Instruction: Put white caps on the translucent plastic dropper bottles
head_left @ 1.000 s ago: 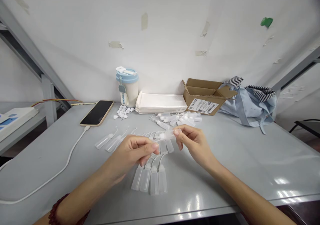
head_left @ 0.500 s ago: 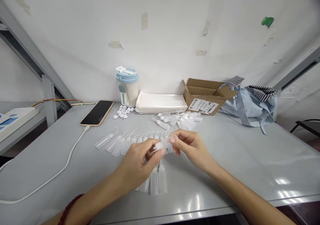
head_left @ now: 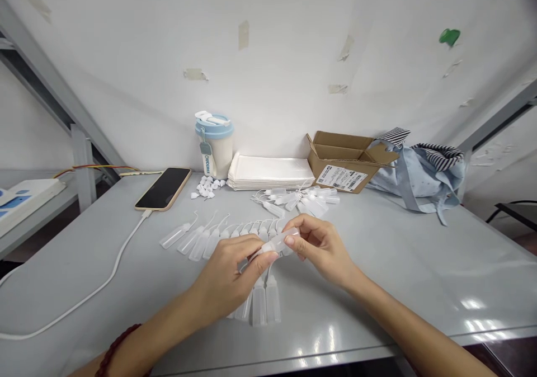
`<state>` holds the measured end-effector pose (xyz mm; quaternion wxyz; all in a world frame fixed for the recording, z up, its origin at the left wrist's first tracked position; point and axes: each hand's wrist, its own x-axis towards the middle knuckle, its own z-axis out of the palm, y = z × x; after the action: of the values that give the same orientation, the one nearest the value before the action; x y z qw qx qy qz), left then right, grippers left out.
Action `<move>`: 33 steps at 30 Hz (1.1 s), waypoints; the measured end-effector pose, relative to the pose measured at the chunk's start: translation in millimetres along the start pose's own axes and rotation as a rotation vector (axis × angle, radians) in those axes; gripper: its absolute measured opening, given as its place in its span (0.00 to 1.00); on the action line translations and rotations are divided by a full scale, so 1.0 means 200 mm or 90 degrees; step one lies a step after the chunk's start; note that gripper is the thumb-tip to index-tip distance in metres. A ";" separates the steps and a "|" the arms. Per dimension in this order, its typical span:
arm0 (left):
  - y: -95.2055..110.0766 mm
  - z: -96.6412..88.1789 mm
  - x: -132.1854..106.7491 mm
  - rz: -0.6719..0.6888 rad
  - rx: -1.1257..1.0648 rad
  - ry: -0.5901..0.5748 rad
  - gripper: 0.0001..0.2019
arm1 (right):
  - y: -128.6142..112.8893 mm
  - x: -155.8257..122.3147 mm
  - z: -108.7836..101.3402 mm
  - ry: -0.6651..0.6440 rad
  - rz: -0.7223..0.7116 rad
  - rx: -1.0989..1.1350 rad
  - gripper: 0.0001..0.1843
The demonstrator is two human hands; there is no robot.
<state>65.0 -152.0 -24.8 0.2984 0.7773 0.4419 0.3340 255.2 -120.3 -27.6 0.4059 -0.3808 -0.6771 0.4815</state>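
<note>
Now, left hand [head_left: 229, 279] pinches the near-left end of a bottle [head_left: 280, 243], and right hand [head_left: 325, 248] grips its far-right end w/ fingertips, held just above the surface [head_left: 377, 265], mid-scene. Row of bottles [head_left: 201, 238] lies under & left of the hands; phone [head_left: 163, 188] far left.

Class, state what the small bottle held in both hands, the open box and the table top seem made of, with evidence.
The small bottle: probably plastic, frosted and translucent. The open box: cardboard, matt brown, with folded flaps. The table top: smooth grey, semi-gloss, perhaps painted metal or laminate; it reflects lights.
</note>
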 end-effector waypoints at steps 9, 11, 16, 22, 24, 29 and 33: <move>-0.07 0.01 -0.01 0.182 0.174 0.048 0.10 | 0.01 0.02 0.00 -0.062 0.100 0.108 0.14; -0.09 0.02 -0.01 0.225 0.232 0.059 0.09 | 0.01 0.02 0.00 -0.066 0.109 0.113 0.14; -0.10 0.01 0.00 0.282 0.342 0.089 0.09 | 0.03 0.03 0.00 -0.055 0.131 0.102 0.16; -0.20 -0.11 0.06 0.171 0.389 0.130 0.12 | 0.04 0.06 -0.02 0.064 0.118 0.035 0.16; -0.27 -0.20 0.09 0.069 0.409 0.172 0.13 | 0.04 0.07 -0.04 0.121 0.099 0.017 0.15; -0.48 -0.42 0.13 -0.120 0.513 0.168 0.18 | 0.07 0.12 -0.12 0.207 0.042 -0.041 0.13; -0.59 -0.47 0.16 -0.151 0.523 0.137 0.17 | 0.14 0.15 -0.17 0.265 0.021 -0.114 0.14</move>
<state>-54.6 -57.3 -49.2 -0.0469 0.7358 0.6530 0.1732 277.1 -74.2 -41.2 0.4935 -0.5175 -0.6126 0.3368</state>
